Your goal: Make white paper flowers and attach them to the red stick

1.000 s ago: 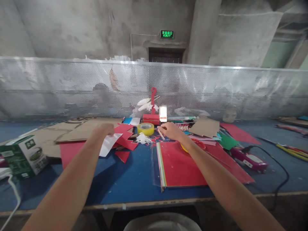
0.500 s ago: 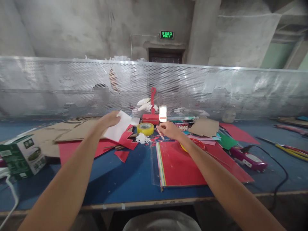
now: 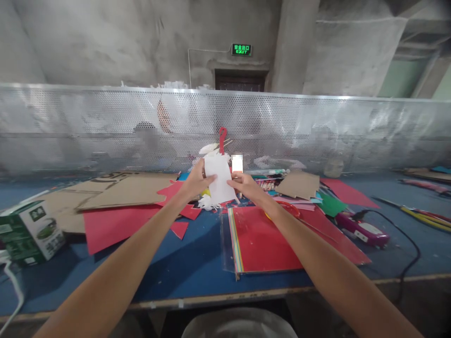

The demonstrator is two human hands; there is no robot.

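Observation:
A sheet of white paper is held up over the middle of the blue table. My left hand grips its left side, thumb across the front and fingers behind. At the right edge of the sheet, my right hand has its thumb and fingers closed on the paper. Below the sheet lies a clump of white cut paper. The paper covers most of a yellow tape roll and the lower part of a red-handled tool behind it.
Red card sheets lie in front, with red-handled scissors on them. Cardboard and red scraps spread to the left, near a green box. On the right are a purple corded device and yellow-handled pliers.
My left hand has brought the white paper rightward to the middle, in front of the tape roll and red tool. My right hand, apart from it before, now grips its right edge.

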